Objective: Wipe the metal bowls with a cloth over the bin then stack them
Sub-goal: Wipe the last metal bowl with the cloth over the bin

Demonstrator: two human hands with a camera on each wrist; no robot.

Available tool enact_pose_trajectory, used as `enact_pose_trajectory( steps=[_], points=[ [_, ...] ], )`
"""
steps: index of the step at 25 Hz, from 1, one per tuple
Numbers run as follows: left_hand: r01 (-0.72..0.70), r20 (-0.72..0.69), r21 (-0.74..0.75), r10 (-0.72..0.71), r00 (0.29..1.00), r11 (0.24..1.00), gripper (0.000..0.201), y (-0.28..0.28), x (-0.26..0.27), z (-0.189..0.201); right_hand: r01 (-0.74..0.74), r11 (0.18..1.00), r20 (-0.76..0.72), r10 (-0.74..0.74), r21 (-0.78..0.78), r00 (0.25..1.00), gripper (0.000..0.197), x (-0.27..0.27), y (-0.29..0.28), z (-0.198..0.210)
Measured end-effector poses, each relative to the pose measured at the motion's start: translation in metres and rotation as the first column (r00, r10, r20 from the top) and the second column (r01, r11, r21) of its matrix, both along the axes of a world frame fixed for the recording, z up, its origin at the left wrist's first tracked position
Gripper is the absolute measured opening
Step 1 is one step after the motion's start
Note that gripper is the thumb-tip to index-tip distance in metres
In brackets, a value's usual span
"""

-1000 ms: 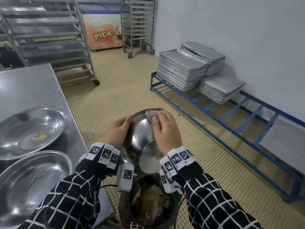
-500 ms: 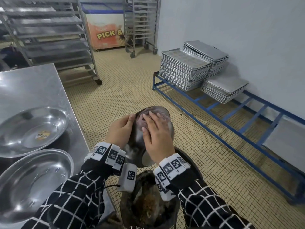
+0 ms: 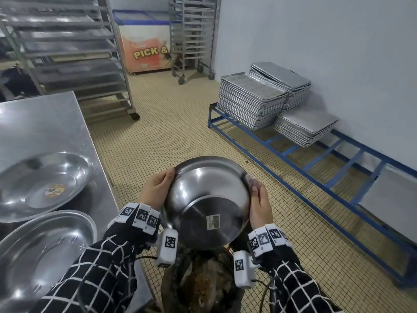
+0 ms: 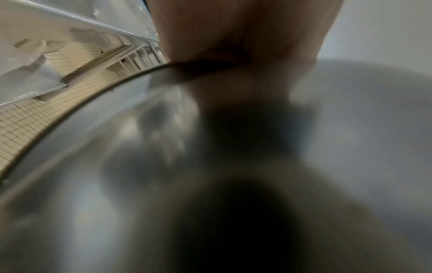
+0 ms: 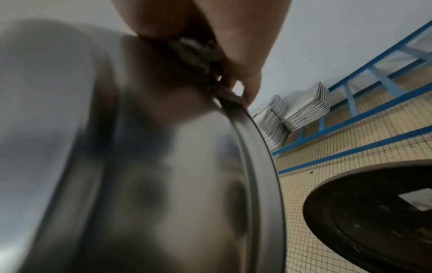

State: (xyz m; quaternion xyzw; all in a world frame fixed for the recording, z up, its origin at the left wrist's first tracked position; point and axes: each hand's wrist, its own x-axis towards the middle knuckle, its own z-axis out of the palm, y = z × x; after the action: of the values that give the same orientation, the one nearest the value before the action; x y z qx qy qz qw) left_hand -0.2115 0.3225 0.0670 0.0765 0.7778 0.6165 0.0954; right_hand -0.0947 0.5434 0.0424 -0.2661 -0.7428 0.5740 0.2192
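- Over the bin [image 3: 203, 288], the bowl [image 3: 206, 199] hangs base toward the person, mouth turned away.
- Left hand [image 3: 155, 190] grips its left rim; right hand [image 3: 259, 205] pinches the cloth [image 3: 251, 180] against the right rim.
- Two bowls [image 3: 45, 181] wait on the worktop [image 3: 40, 123], left, nearer the left hand.

A steel table [image 3: 42, 123] fills the left of the head view – two wide metal bowls sit on it, one mid-left [image 3: 42, 184], one lower left [image 3: 42, 256]. On the tiled floor [image 3: 171, 136], a blue frame [image 3: 300, 152] at right carries stacked trays [image 3: 250, 102].
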Motion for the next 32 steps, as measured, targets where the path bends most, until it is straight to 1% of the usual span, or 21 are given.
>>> enact_pose_trajectory(
  steps=[3,7,9,11,12,13,15,16,18,19,20,21,22,23,25,27,28,29,30,31,32],
  points=[
    [0.046,-0.052,-0.049,-0.049,0.997,0.998,0.03,-0.002,-0.002,-0.013,-0.051,0.997,0.042,0.049,0.059,0.998,0.018,-0.003,0.009,0.004],
    [0.129,-0.123,-0.203,-0.156,0.98,0.971,0.022,-0.003,-0.003,-0.014,-0.115,0.968,0.018,0.114,0.224,0.993,0.022,-0.011,0.019,0.01],
    [0.184,-0.108,-0.229,-0.213,0.971,0.956,0.025,0.003,0.003,-0.003,-0.237,0.914,0.027,0.242,0.329,0.97,0.023,-0.016,0.019,0.013],
    [0.253,-0.071,-0.278,-0.283,0.957,0.927,0.022,0.011,0.011,0.006,-0.378,0.809,0.111,0.369,0.45,0.923,0.026,-0.022,0.017,0.015],
    [0.279,-0.076,-0.33,-0.32,0.944,0.902,0.02,0.015,0.013,0.006,-0.424,0.749,0.162,0.4,0.509,0.902,0.028,-0.025,0.014,0.016],
    [0.282,-0.105,-0.39,-0.347,0.932,0.877,0.018,0.018,0.016,0.005,-0.454,0.704,0.19,0.423,0.546,0.886,0.028,-0.026,0.011,0.017],
    [0.239,-0.171,-0.462,-0.351,0.921,0.854,0.021,0.02,0.017,0.001,-0.474,0.676,0.178,0.461,0.564,0.87,0.019,-0.025,0.001,0.023],
    [0.21,-0.189,-0.459,-0.326,0.926,0.863,0.025,0.02,0.016,-0.001,-0.469,0.697,0.147,0.471,0.543,0.87,0.017,-0.022,-0.006,0.027],
    [0.151,-0.221,-0.47,-0.282,0.934,0.869,0.029,0.018,0.014,-0.004,-0.399,0.817,0.07,0.409,0.416,0.91,0.02,-0.018,-0.018,0.031],
    [0.129,-0.233,-0.488,-0.272,0.934,0.863,0.03,0.017,0.013,-0.006,-0.313,0.877,0.059,0.313,0.365,0.948,0.022,-0.017,-0.021,0.029],
    [0.117,-0.236,-0.497,-0.264,0.935,0.86,0.031,0.017,0.013,-0.007,-0.2,0.906,0.055,0.194,0.372,0.979,0.024,-0.016,-0.024,0.027],
    [0.109,-0.236,-0.494,-0.254,0.938,0.863,0.031,0.016,0.012,-0.008,-0.1,0.905,0.024,0.099,0.414,0.995,0.026,-0.014,-0.026,0.024],
    [0.104,-0.234,-0.485,-0.243,0.941,0.868,0.031,0.016,0.013,-0.007,-0.036,0.888,-0.036,0.058,0.459,0.998,0.026,-0.011,-0.029,0.018],
    [0.096,-0.235,-0.472,-0.23,0.944,0.877,0.031,0.017,0.013,-0.007,-0.018,0.864,-0.09,0.073,0.502,0.993,0.025,-0.008,-0.035,0.013],
    [0.076,-0.253,-0.453,-0.21,0.944,0.888,0.03,0.019,0.013,-0.003,-0.078,0.782,-0.102,0.178,0.618,0.979,0.026,-0.003,-0.049,0.005],
    [0.05,-0.303,-0.443,-0.202,0.931,0.895,0.029,0.022,0.015,0.002,-0.177,0.681,-0.028,0.279,0.711,0.96,0.034,-0.004,-0.058,0.004],
    [0.04,-0.33,-0.436,-0.201,0.922,0.899,0.028,0.022,0.017,0.005,-0.191,0.665,-0.009,0.285,0.722,0.958,0.037,-0.006,-0.058,0.006],
    [0.034,-0.347,-0.424,-0.197,0.917,0.905,0.028,0.023,0.018,0.008,-0.17,0.686,-0.015,0.254,0.708,0.967,0.038,-0.009,-0.054,0.01],
    [0.03,-0.35,-0.404,-0.185,0.918,0.914,0.028,0.022,0.019,0.011,-0.118,0.731,-0.033,0.189,0.672,0.981,0.037,-0.013,-0.048,0.011],
    [0.029,-0.337,-0.373,-0.165,0.927,0.927,0.028,0.021,0.019,0.012,-0.049,0.781,-0.04,0.094,0.623,0.995,0.036,-0.015,-0.04,0.012],
    [0.024,-0.323,-0.336,-0.139,0.936,0.942,0.028,0.02,0.019,0.013,0.011,0.83,-0.001,-0.013,0.558,1.0,0.034,-0.016,-0.031,0.013]
  ],
)
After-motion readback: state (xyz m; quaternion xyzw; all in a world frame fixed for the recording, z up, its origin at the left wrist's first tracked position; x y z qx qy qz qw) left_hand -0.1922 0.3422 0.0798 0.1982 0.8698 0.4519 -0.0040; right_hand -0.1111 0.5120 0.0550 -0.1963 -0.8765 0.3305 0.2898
